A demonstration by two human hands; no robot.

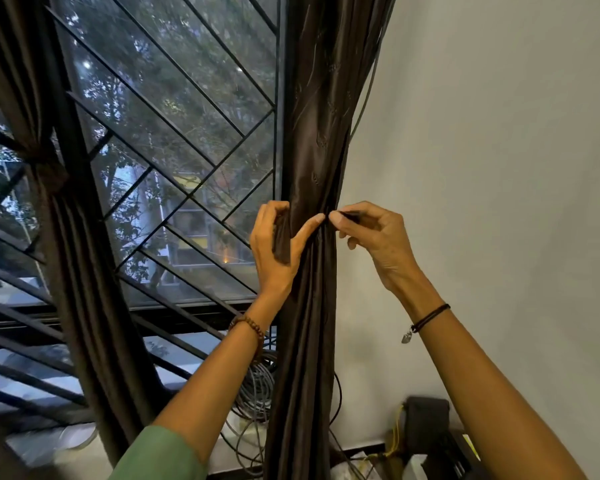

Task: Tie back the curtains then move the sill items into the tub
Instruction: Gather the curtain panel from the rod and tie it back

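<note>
1. The right curtain point(309, 168), dark brown and glossy, hangs gathered into a narrow bunch just right of centre, between the window grille point(174, 133) and the pale wall point(499, 168).
2. The left hand point(278, 244) clasps this bunch from its 9 o'clock side: the fingers curl behind the fabric and the thumb lies across the front, pointing toward 2 o'clock, so the hand is closed around the cloth.
3. The right hand point(371, 233) sits at the bunch's 3 o'clock side, thumb and forefinger pinched narrow on something thin and dark (possibly a tie-back cord or a fold of the curtain edge; the view is too dim to tell which). The other fingers are curled in loosely.
4. The two thumb tips nearly meet at the front of the bunch.
5. The left wrist wears a brown beaded bracelet point(250, 327), and a green sleeve point(160, 455) shows toward 7 o'clock. The right wrist carries a thin black cord bracelet point(430, 317) with a small charm.
6. The left curtain point(66, 237), toward 9 o'clock, is already cinched with a tie point(49, 168) and drapes below it.
7. A coil of grey cable point(257, 386) rests at the sill, just behind the left forearm, toward 6 o'clock.
8. A dark box-like object point(426, 420) with yellow wires stands toward 5 o'clock near the wall.
</note>
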